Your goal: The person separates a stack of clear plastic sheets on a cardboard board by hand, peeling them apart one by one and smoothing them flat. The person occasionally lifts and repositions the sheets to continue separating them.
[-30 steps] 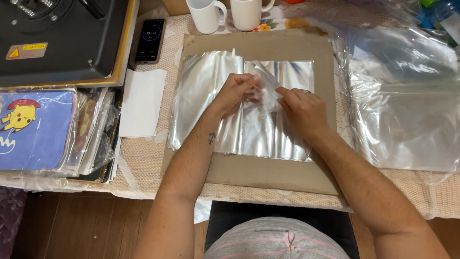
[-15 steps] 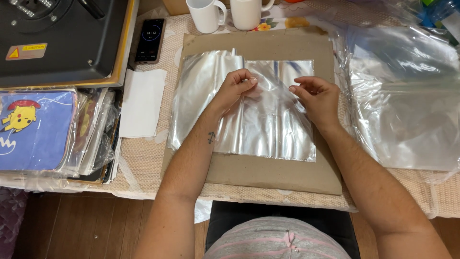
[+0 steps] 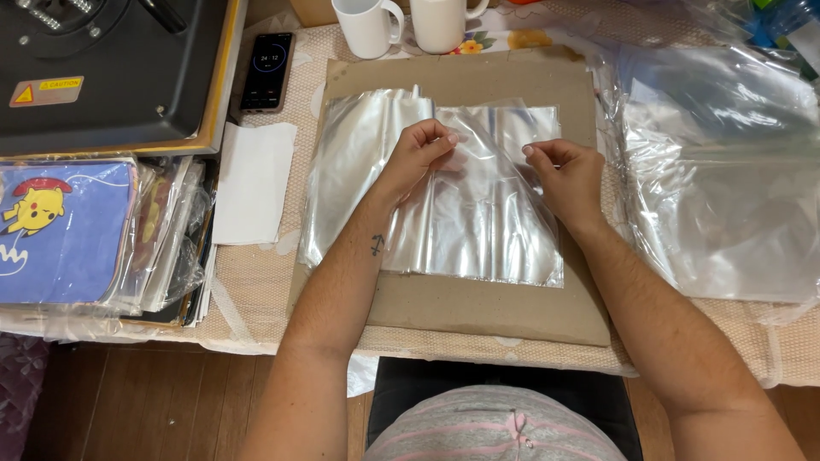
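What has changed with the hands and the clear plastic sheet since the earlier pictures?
The right hand moved rightward, away from the left hand, spreading the clear plastic sheet between them. Both hands still pinch it. The cardboard, mugs and phone stayed put.

Pretty bright, even indoor light from above, warm-ish tint overall. The clear plastic sheets [image 3: 431, 192] on the cardboard [image 3: 478, 312] throw a lot of white glare, same with the plastic pile [image 3: 726, 188] at the table's right edge. Shadows are soft, just faint ones under the forearms. Focus is sharp mid-frame; the floor below the near edge sits darker.
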